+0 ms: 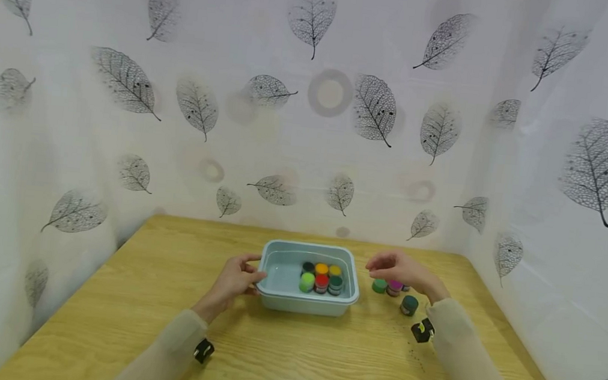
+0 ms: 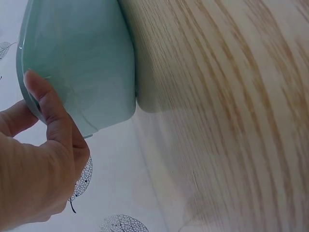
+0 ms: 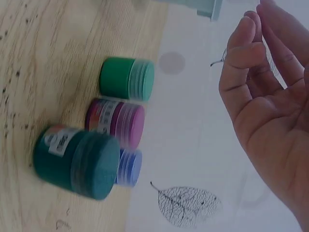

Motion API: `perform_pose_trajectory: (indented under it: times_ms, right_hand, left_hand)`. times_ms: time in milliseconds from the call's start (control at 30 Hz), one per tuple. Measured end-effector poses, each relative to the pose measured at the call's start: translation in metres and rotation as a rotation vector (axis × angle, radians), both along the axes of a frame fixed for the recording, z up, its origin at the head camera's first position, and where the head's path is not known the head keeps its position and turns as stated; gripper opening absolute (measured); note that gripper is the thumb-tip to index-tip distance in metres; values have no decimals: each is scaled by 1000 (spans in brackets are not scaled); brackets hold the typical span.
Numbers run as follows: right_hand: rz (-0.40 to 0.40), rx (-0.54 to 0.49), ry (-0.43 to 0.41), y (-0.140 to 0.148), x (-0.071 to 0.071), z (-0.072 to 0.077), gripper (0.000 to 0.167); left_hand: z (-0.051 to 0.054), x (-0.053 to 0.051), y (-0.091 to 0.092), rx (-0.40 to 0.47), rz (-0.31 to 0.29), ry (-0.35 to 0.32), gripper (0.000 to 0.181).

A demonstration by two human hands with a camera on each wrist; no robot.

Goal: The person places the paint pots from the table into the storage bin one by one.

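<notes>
Pale blue tub (image 1: 303, 306) on wood table (image 1: 290, 352); six jars (image 1: 321, 281) grouped in its right half. Left hand (image 1: 233, 277) pinches the rim, thumb and fingers astride it. Right hand (image 1: 405, 272) raised, fingers loosely bent, holding nothing (tips nearly meeting). Near it: green (image 3: 116, 78), purple (image 3: 116, 122), blue (image 3: 129, 167), teal jars (image 3: 55, 159).

Teal jar (image 3: 75, 162) partly hides blue jar (image 3: 130, 167).

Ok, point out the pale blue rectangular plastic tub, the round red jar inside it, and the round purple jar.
Pale blue rectangular plastic tub (image 1: 302, 306): head view, front wall.
Round red jar (image 1: 321, 281): head view, on its top.
Round purple jar (image 3: 126, 124): right wrist view, side of its lid.
</notes>
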State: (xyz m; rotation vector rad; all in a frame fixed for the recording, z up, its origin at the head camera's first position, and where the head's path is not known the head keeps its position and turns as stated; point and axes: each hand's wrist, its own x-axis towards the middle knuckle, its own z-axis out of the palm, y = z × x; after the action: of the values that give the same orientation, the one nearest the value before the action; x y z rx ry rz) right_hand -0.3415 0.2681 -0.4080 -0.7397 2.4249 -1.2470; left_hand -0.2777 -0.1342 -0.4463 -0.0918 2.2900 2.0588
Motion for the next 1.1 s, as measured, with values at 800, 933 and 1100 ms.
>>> perform_pose_trajectory:
  times_ms: [800,933,1100]
  right_hand:
    - [1,264,-5,75,17,-1,36]
    - [2,294,-85,79,17,-8,41]
    - [-2,240,-171,83,15,-18,44]
  left_hand:
    - [4,0,3,-5,2,-1,50]
    - [3,0,2,-7,8,-2,50]
    - [2,1,2,-8,6,16,50]
